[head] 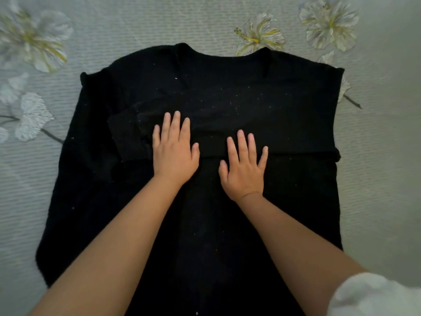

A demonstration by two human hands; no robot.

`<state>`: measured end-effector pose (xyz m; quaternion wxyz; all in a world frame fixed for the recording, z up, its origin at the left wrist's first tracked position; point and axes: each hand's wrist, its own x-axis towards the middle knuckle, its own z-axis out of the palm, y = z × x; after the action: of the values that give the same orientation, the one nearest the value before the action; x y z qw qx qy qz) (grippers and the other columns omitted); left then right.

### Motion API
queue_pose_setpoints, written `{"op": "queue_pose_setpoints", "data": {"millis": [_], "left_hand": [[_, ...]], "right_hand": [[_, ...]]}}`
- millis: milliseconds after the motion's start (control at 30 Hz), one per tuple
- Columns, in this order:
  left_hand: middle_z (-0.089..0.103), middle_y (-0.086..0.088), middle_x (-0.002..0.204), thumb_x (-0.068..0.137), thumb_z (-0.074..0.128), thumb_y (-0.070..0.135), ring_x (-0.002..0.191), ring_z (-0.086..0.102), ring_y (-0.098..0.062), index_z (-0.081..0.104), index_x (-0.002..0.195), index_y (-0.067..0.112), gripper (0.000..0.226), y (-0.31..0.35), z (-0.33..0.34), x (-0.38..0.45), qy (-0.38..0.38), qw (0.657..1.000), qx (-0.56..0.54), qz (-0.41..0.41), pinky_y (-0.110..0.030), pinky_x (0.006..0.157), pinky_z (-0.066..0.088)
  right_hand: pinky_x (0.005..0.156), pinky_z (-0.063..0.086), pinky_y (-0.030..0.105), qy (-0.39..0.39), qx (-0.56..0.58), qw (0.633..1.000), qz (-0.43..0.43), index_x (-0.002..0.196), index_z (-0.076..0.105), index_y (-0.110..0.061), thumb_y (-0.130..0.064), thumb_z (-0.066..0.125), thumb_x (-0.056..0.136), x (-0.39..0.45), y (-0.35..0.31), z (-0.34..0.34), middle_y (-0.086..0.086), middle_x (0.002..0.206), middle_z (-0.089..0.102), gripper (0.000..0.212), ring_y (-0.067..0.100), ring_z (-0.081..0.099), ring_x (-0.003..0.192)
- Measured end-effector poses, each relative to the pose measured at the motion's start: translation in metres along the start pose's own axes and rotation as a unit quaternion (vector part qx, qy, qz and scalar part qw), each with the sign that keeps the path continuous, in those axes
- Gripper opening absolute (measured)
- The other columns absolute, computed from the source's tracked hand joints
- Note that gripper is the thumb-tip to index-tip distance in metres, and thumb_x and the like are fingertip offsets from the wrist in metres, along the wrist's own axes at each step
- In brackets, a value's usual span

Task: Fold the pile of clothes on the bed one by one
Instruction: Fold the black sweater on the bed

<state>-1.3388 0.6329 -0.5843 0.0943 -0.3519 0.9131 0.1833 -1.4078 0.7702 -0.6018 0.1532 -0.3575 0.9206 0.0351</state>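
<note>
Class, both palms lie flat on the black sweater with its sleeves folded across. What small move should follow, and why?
Probably bring the hem up toward the neckline. The black sweater lies spread on the bedspread, sleeves already crossed over the chest, and the left hand and right hand press them flat, so the body fold seems next.

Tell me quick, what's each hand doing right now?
Left hand: open, flat, pressing the folded sleeves of the black sweater.
Right hand: open, flat on the same sweater, holding nothing.

Black sweater (227,92) on floral bedspread (136,23)
</note>
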Motion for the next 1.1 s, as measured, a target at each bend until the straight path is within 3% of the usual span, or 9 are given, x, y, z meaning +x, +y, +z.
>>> {"op": "queue_pose_setpoints", "data": {"millis": [100,200,300,467,600,733,867,1033,1100], "left_hand": [[0.002,-0.009,0.155,0.095,0.037,0.033,0.142,-0.007,-0.023,0.013,0.146,0.013,0.059,-0.013,-0.007,-0.019,-0.024,0.998,0.030,0.048,-0.038,0.112,-0.007],[0.013,-0.013,0.153,0.093,0.045,0.025,0.142,0.003,-0.026,0.026,0.142,0.008,0.056,-0.030,-0.020,-0.049,0.021,0.997,-0.007,0.071,-0.039,0.112,0.000],[0.029,-0.025,0.144,0.085,0.056,0.008,0.137,0.020,-0.039,0.041,0.132,-0.005,0.051,-0.061,-0.027,-0.089,0.115,0.992,-0.058,0.000,-0.048,0.110,0.012],[0.030,-0.029,0.142,0.086,0.047,0.003,0.135,0.022,-0.044,0.038,0.132,-0.009,0.048,-0.113,-0.025,-0.155,0.176,0.967,-0.089,-0.159,-0.054,0.108,0.014],[0.023,-0.027,0.146,0.092,0.045,0.011,0.136,0.020,-0.038,0.026,0.138,-0.008,0.054,-0.145,-0.008,-0.215,0.099,0.917,-0.117,-0.369,-0.046,0.109,0.015],[0.052,-0.029,0.115,0.091,0.050,0.017,0.108,0.047,-0.039,0.048,0.123,-0.005,0.040,-0.145,0.005,-0.248,0.082,0.889,-0.190,-0.409,-0.042,0.090,0.033],[0.060,-0.024,0.102,0.092,0.048,0.013,0.098,0.054,-0.036,0.059,0.104,-0.005,0.024,-0.157,0.004,-0.255,0.157,0.833,-0.302,-0.437,-0.036,0.079,0.037],[0.059,-0.022,0.105,0.092,0.048,0.013,0.097,0.054,-0.033,0.060,0.101,-0.003,0.022,-0.184,-0.033,-0.242,0.281,0.746,-0.345,-0.495,-0.034,0.083,0.040],[0.058,-0.023,0.108,0.091,0.050,0.007,0.097,0.055,-0.029,0.062,0.103,-0.003,0.020,-0.181,-0.056,-0.226,0.336,0.715,-0.385,-0.476,-0.025,0.085,0.038]], "right_hand": [[0.105,-0.018,0.045,0.012,-0.011,1.000,0.007,0.146,0.009,-0.021,-0.043,0.019,0.089,0.001,-0.003,0.000,0.002,0.156,0.000,0.061,0.022,-0.006,0.142],[0.109,-0.012,0.048,0.017,-0.023,1.000,0.006,0.146,0.012,-0.019,-0.040,0.022,0.094,-0.001,-0.003,0.000,0.004,0.156,0.002,0.057,0.024,-0.003,0.142],[0.110,-0.009,0.051,0.002,-0.073,0.997,0.004,0.147,0.011,-0.016,-0.038,0.017,0.096,-0.003,-0.009,-0.005,0.007,0.156,0.003,0.055,0.026,-0.001,0.142],[0.112,0.000,0.051,0.027,-0.034,0.998,-0.036,0.146,0.015,-0.011,-0.034,0.027,0.098,-0.037,-0.048,-0.014,0.012,0.154,0.009,0.055,0.027,0.006,0.142],[0.113,0.004,0.046,-0.015,0.039,0.983,-0.176,0.144,0.025,-0.013,-0.030,0.037,0.097,-0.087,-0.104,-0.001,0.010,0.153,0.017,0.051,0.029,0.010,0.142],[0.113,-0.002,0.045,-0.044,0.028,0.980,-0.194,0.144,0.024,-0.016,-0.032,0.037,0.097,-0.117,-0.132,0.021,0.006,0.154,0.015,0.052,0.027,0.006,0.143],[0.111,0.008,0.050,0.003,0.028,0.982,-0.185,0.138,0.038,-0.009,-0.032,0.037,0.090,-0.119,-0.134,0.024,0.012,0.148,0.030,0.053,0.033,0.023,0.138],[0.112,0.005,0.048,-0.025,0.023,0.982,-0.184,0.141,0.032,-0.012,-0.036,0.030,0.094,-0.116,-0.133,0.022,0.009,0.151,0.023,0.053,0.029,0.016,0.141],[0.113,-0.001,0.044,-0.077,0.025,0.978,-0.193,0.145,0.021,-0.017,-0.034,0.034,0.097,-0.113,-0.129,0.014,0.004,0.155,0.010,0.052,0.023,0.003,0.143]]}}
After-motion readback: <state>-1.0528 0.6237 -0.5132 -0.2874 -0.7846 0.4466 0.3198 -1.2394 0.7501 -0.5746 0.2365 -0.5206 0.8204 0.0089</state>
